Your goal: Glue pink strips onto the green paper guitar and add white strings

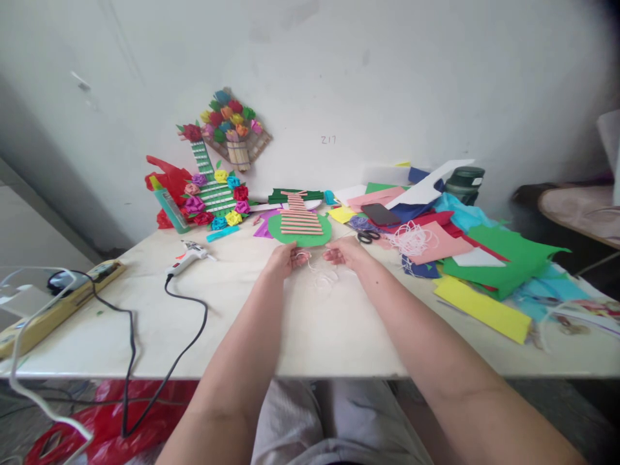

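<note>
Both my hands rest on the white table [314,336], just in front of a green paper circle with pink strips glued across it [300,226]. My left hand [285,257] pinches one end of a thin white string [322,276]. My right hand [345,250] has its fingers curled on the same string. The loose part of the string lies coiled on the table between and below the two hands.
A white glue gun [188,255] with a black cord lies at left. Paper-flower crafts [213,194] lean on the wall. Coloured paper sheets [484,258], a tangle of string [411,239], scissors [368,236] and a phone [381,214] cover the right side. A power strip [58,303] sits at far left.
</note>
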Action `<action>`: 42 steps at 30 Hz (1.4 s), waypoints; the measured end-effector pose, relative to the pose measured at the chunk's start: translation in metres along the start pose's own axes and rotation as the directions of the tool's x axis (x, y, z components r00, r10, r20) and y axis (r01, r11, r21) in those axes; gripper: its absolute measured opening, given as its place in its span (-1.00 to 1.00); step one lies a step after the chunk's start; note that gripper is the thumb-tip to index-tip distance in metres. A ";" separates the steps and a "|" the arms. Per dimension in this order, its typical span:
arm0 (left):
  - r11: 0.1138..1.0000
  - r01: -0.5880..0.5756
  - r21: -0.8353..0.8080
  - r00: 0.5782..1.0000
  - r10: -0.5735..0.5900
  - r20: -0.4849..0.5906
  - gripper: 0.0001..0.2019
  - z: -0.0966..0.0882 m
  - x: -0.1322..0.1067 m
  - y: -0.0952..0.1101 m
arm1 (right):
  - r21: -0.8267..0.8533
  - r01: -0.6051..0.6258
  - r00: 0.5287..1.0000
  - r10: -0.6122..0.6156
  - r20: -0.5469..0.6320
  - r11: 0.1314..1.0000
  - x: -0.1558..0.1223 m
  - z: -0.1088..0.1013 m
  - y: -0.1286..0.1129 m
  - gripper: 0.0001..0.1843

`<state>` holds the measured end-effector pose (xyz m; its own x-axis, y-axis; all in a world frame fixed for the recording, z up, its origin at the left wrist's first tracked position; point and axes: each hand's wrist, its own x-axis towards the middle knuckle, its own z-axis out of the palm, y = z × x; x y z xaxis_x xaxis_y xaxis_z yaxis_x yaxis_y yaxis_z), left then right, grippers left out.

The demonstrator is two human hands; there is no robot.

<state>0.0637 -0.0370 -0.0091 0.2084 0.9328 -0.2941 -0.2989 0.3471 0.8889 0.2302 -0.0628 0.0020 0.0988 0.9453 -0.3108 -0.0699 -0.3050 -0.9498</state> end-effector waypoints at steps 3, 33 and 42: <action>1.000 -0.002 0.001 1.000 0.002 0.003 -0.80 0.000 0.000 0.001 | 0.002 -0.012 1.000 0.012 0.016 1.000 0.001 0.000 0.000 -0.92; 1.000 -0.006 0.003 1.000 0.006 -0.029 -0.77 -0.001 0.001 0.002 | 0.099 0.018 0.999 -0.023 0.045 0.995 -0.005 0.003 0.000 -0.88; 0.995 0.005 -0.102 0.998 -0.012 -0.059 -0.78 0.000 0.000 0.002 | -0.017 -0.040 0.975 0.043 0.220 0.999 0.000 0.013 0.009 -0.85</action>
<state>0.0629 -0.0359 -0.0070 0.1563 0.9328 -0.3246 -0.3910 0.3602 0.8470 0.2168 -0.0642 -0.0062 -0.1252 0.9337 -0.3354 -0.0572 -0.3443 -0.9371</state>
